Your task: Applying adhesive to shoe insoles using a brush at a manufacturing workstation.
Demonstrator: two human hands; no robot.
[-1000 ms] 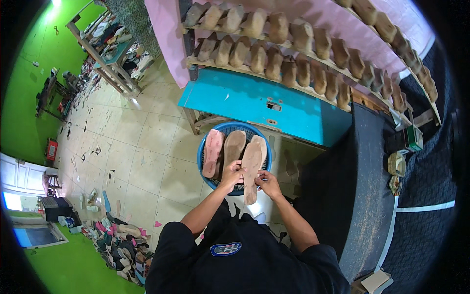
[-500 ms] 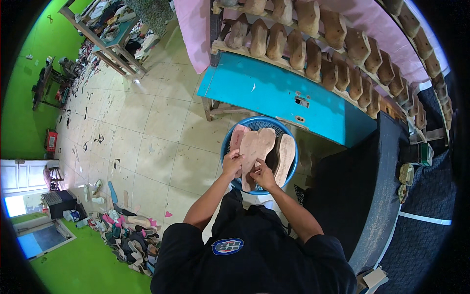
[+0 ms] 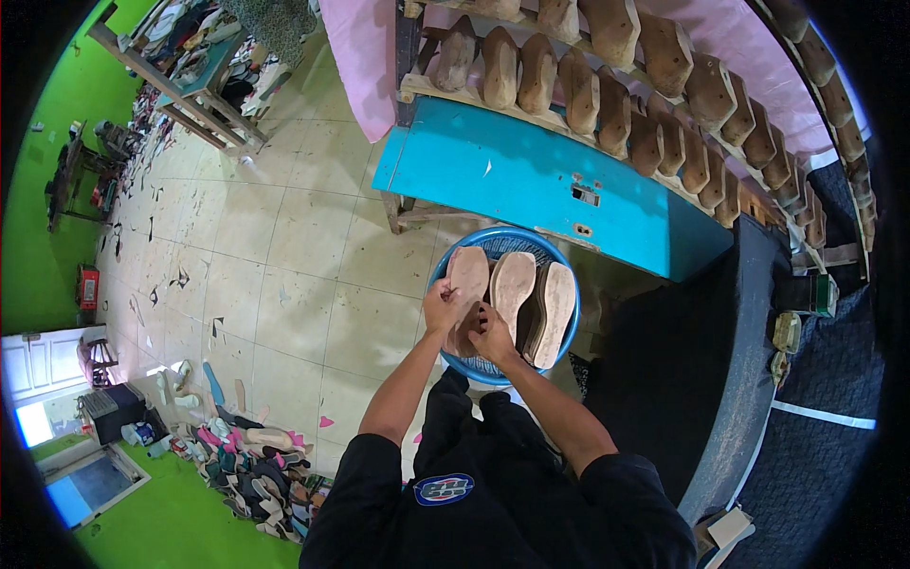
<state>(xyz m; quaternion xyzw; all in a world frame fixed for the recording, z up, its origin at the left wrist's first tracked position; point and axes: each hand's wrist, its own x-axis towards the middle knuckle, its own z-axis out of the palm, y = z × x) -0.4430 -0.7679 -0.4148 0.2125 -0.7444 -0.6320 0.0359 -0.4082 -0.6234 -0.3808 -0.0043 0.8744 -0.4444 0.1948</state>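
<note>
A tan shoe sole (image 3: 467, 273) lies over the left stack in a round blue basket (image 3: 513, 233). My left hand (image 3: 440, 307) grips its left edge, thumb on top. Across from it, the bent fingers of my right hand (image 3: 492, 338) close on the sole's lower right edge, its narrower part. To the right sits a middle stack of soles (image 3: 513, 281), and farther right another stack (image 3: 554, 308) leans against the basket's wall. Both hands partly hide the lower end of the left stack.
Beyond the basket stands a blue bench (image 3: 512, 161), under racks of wooden shoe lasts (image 3: 578, 90). A black-covered surface (image 3: 673, 351) rises on the right. Shoes and scraps (image 3: 256, 465) are heaped on the tiled floor (image 3: 294, 294) at the lower left.
Both hands have moved left with the sole, from between the left and middle stacks to over the left stack. The middle stack now shows fully.
</note>
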